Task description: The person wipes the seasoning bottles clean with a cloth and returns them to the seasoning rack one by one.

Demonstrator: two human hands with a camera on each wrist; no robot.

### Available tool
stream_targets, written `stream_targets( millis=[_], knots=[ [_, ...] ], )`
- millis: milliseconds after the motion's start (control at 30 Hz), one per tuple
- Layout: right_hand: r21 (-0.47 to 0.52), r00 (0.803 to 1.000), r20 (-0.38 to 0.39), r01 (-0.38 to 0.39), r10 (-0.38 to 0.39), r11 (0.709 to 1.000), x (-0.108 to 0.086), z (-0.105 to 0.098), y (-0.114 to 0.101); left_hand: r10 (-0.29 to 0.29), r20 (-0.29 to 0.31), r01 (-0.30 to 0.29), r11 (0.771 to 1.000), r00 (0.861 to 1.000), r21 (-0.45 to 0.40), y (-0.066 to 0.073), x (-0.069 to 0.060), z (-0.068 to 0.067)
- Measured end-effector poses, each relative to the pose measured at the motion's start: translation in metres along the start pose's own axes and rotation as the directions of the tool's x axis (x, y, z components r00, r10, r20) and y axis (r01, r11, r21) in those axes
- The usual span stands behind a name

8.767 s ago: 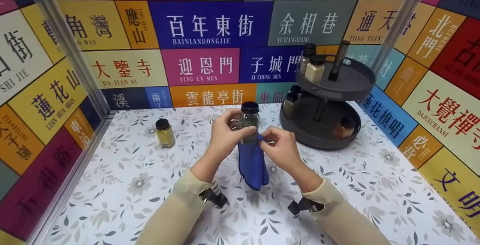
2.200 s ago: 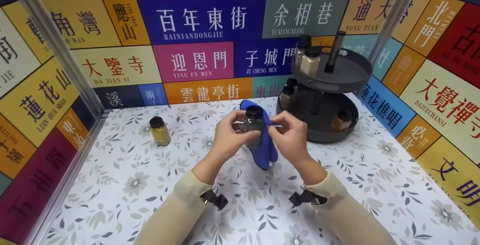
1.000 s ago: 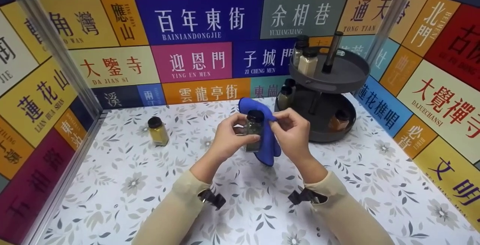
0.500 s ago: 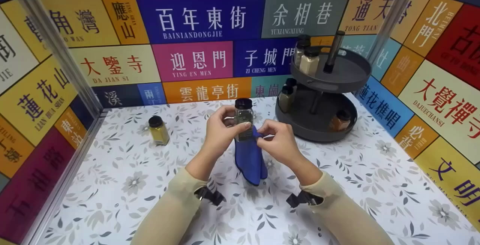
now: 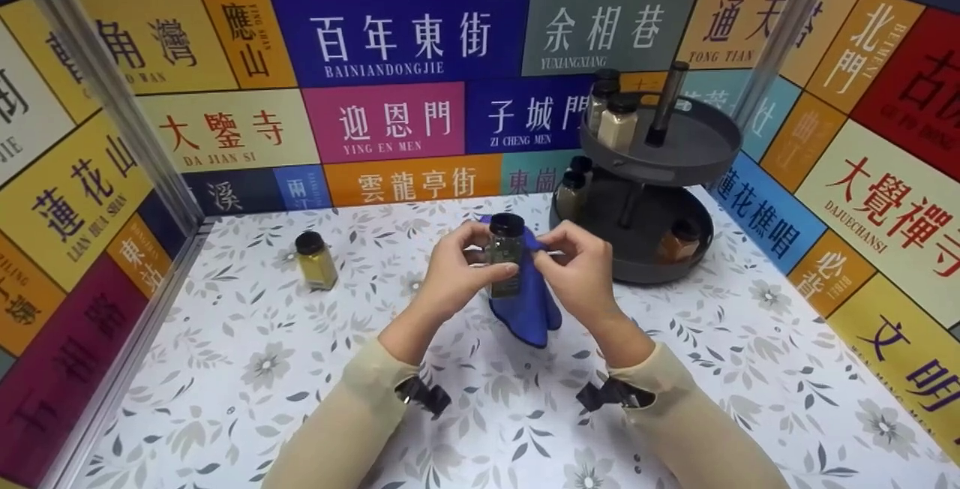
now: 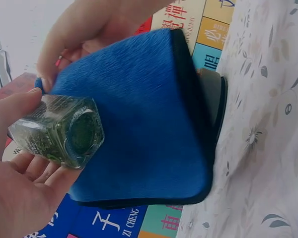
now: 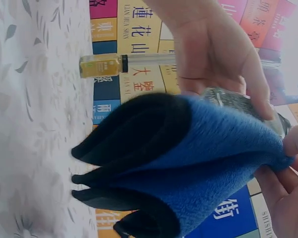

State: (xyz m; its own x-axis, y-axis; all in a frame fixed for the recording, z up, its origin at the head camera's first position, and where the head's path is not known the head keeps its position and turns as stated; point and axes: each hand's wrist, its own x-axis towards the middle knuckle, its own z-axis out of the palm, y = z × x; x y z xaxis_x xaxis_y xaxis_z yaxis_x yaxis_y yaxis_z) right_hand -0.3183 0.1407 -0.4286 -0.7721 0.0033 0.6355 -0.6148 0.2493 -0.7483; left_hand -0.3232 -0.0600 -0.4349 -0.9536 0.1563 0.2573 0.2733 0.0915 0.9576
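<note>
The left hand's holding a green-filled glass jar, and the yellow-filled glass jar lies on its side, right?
No: the yellow-filled glass jar stands upright, as the head view shows. The left hand does hold the green-filled jar.

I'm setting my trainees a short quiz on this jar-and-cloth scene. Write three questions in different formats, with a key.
1. True or false: the right hand pinches the blue cloth.
2. Where does the jar with yellow contents stand? A) the stand's upper tier; B) the table; C) the stand's lower tier.
3. Fill in: the left hand holds a glass jar with a ____ lid.

Key: 1. True; 2. B; 3. black.
</note>
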Motion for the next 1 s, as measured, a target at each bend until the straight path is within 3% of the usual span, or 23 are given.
stream_targets(
  millis=[267,433,600,767,900,1000],
  knots=[
    [0.089,0.998,-0.054,0.049,-0.044,0.995,0.003,-0.006,-0.001,0.005,0.014,-0.007,0.994,1.0,0.107,-0.003,-0.002,0.007],
    [0.074,1.0,-0.001,0.007,-0.007,0.997,-0.001,0.001,0.001,0.003,-0.032,-0.002,0.999,0.999,0.034,-0.002,-0.001,0.003],
    [0.009,0.996,0.089,-0.032,0.031,0.999,-0.006,0.007,0.006,0.049,-0.108,-0.05,0.999,0.993,-0.012,0.001,0.0,-0.001],
    [-0.042,0.979,0.192,-0.066,0.073,0.997,-0.007,0.008,0.011,0.08,-0.164,-0.095,0.992,0.983,-0.082,0.003,0.001,-0.002],
    [-0.089,0.968,0.233,-0.077,0.096,0.993,-0.003,0.005,0.011,0.084,-0.164,-0.102,0.989,0.983,-0.104,0.004,0.0,-0.001],
    [-0.094,0.978,0.192,-0.063,0.08,0.994,-0.001,0.003,0.008,0.082,-0.136,-0.093,0.992,0.987,-0.082,0.004,-0.001,0.001]
  ],
)
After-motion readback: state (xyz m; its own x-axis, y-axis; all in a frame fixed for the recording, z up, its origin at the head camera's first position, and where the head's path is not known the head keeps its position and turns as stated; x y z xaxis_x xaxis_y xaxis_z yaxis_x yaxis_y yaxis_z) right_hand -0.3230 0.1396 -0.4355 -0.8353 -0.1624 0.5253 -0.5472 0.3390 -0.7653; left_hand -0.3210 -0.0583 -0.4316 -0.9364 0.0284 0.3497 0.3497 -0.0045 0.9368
